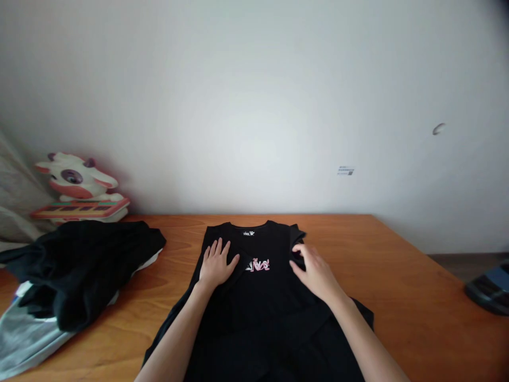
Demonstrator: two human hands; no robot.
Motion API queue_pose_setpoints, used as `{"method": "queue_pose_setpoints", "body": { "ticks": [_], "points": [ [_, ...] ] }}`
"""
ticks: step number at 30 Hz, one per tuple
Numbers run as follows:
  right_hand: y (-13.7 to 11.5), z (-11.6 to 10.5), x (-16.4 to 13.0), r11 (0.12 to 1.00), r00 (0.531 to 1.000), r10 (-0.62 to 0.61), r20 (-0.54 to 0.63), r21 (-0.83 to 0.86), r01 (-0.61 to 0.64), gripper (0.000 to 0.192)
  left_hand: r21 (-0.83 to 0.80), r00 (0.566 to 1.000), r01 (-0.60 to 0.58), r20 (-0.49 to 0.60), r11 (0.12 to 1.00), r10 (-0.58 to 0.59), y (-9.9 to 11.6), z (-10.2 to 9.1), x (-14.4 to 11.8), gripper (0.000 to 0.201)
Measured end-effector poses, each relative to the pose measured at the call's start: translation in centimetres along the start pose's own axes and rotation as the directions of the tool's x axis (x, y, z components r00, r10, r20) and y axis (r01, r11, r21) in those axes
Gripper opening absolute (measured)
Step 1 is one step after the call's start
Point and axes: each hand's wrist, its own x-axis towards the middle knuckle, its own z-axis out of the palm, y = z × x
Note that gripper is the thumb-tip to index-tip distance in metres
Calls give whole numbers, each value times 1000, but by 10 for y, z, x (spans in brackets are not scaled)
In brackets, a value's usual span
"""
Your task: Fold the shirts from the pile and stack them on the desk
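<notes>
Well, at the far left a toy keyboard with a cow's head stood near the wall, behind a heap of black clothing with a grey cloth under its near side. Rightward, the left hand lay palm down, fingers spread, on the upper left of the black shirt, pressing rather than gripping, it seemed. The shirt was spread on the wooden table, its long axis running away from the person, neckline at the wall end, small print between the hands. At its upper right edge the right hand had thumb and fingers parted, dark cloth in the gap, no pinch to be made out. A raised flap of the shirt stood just beyond those fingertips, nearer the right hand than the left.
</notes>
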Motion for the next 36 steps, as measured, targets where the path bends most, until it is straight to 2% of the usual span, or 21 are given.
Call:
{"method": "queue_pose_setpoints", "body": {
  "ticks": [2,3,9,12,15,17,21,23,25,29,32,36],
  "points": [
    [-14,4,-16,981,981,-193,22,2,193,42,2,1000,-4,1,1000,4,1,-1,-1,68],
    [-15,5,-24,978,978,-207,28,-17,208,45,-1,1000,-5,-3,1000,5,1,-1,-1,67],
    [12,2,-59,994,994,-106,-7,-42,106,42,-59,999,4,-43,998,-7,2,-5,-3,62],
    [16,2,-66,993,993,-117,-11,10,117,42,-118,992,-89,-102,989,77,12,-14,-5,47],
    [14,3,-66,989,991,-131,11,70,130,23,-218,969,-245,-85,945,232,40,-23,-5,33],
    [14,4,-65,986,992,-124,-5,111,124,15,-286,964,-264,-37,921,264,67,-27,0,33],
    [14,6,-64,970,990,-109,-92,207,127,18,-450,983,-63,125,891,133,118,-23,26,45],
    [12,7,-64,959,988,-140,-73,237,153,18,-494,980,26,185,869,76,136,-17,45,45],
    [11,7,-64,957,985,-170,-34,234,174,16,-503,978,44,198,863,65,149,-12,63,42],
    [10,8,-66,977,990,-138,-41,156,143,6,-531,963,-50,197,846,181,173,-3,89,27],
    [11,7,-68,980,990,-139,-13,144,139,13,-502,946,-141,185,853,265,188,2,100,24],
    [14,7,-69,961,982,-182,48,221,167,25,-420,932,-229,167,878,323,201,5,110,32]
  ]
}}
